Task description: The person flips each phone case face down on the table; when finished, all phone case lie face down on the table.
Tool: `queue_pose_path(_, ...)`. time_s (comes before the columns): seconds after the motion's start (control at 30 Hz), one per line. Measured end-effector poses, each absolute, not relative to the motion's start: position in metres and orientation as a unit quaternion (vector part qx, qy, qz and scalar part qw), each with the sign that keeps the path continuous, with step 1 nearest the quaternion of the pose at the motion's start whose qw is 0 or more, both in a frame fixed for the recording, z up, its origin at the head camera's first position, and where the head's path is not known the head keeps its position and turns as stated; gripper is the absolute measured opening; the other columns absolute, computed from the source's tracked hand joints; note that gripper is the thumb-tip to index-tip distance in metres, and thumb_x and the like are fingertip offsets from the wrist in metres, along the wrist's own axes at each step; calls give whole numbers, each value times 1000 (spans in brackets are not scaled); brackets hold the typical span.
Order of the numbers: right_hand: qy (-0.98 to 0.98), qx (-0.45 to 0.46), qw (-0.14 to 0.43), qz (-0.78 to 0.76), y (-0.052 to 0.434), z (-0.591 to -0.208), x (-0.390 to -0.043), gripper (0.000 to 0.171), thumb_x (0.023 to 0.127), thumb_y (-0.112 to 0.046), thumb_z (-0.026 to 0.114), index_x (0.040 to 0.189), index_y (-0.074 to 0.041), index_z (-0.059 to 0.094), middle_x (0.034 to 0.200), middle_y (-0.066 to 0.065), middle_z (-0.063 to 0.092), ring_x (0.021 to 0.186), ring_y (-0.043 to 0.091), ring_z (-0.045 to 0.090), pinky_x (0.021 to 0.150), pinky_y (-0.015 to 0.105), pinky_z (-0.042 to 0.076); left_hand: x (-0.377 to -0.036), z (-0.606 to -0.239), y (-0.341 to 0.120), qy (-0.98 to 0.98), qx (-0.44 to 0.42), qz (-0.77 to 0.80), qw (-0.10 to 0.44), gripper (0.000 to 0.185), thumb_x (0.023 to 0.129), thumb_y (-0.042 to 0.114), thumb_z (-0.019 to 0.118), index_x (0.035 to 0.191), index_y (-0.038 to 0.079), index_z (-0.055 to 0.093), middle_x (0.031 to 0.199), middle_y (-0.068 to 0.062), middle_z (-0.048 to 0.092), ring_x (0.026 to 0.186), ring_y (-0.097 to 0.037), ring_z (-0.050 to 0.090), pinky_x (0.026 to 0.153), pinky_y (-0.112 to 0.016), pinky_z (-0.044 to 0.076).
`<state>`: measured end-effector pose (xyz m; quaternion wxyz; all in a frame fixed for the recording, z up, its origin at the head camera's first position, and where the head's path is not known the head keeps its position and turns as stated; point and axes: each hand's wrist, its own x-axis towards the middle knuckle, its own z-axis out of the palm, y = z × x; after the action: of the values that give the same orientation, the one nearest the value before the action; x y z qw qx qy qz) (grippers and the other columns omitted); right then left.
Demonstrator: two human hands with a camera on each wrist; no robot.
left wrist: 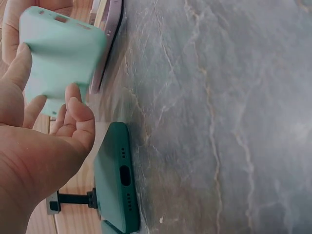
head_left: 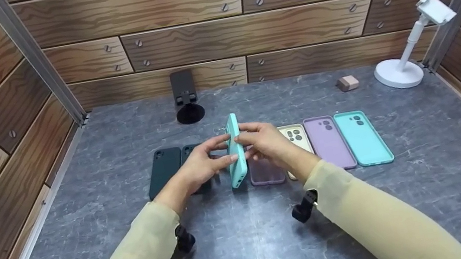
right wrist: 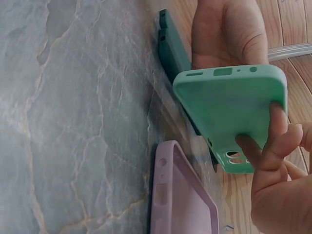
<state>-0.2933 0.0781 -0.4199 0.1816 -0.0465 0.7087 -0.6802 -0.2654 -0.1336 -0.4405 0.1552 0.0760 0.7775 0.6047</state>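
A mint-green phone case (head_left: 238, 168) stands on end in the air between both hands. My left hand (head_left: 199, 168) has its thumb and fingers on the outer back of the case, seen in the left wrist view. On the hollow inner side, fingers of my right hand (head_left: 268, 142) touch the case, whose camera holes (right wrist: 234, 157) show in the right wrist view. Dark green cases (head_left: 164, 172) lie by the left hand. Below the right hand are a mauve case (head_left: 267, 174) and a partly covered cream case (head_left: 293, 133).
Farther right lie a lilac case (head_left: 330, 142) and a turquoise case (head_left: 364, 139). A black phone stand (head_left: 184, 92) is at the back. Toward the back right are a small pinkish block (head_left: 348, 83) and a white stand (head_left: 400, 72). Wood-patterned panels (head_left: 179, 1) enclose the grey marbled table (head_left: 253, 258).
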Motion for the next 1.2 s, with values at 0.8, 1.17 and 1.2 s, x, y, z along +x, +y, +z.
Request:
queue_pose_path(0.8, 675, -55, 187, -712, 80, -418, -293, 47, 103, -11, 67, 150, -6, 60, 114, 13, 72, 59, 11, 63, 55, 20, 51, -268, -442, -136, 778, 29, 613, 133, 66, 96, 33, 82, 155, 21, 55, 133, -11, 67, 105, -25, 68, 83, -42, 51)
queue_pose_path(1.17, 736, -81, 171, -650, 80, -423, -294, 43, 105, -9, 66, 147, -2, 61, 103, 10, 73, 63, 12, 67, 58, 24, 52, -266, -439, -136, 805, 14, 585, 100, 67, 95, 20, 84, 155, 13, 54, 128, -17, 64, 112, -29, 66, 94, -45, 56)
queue_pose_path(1.2, 741, -82, 167, -645, 81, -424, -294, 42, 105, -9, 66, 147, -2, 61, 100, 10, 73, 63, 12, 67, 58, 25, 52, -266, -439, -136, 806, 12, 583, 97, 67, 95, 19, 84, 155, 12, 55, 128, -17, 64, 112, -29, 65, 94, -45, 56)
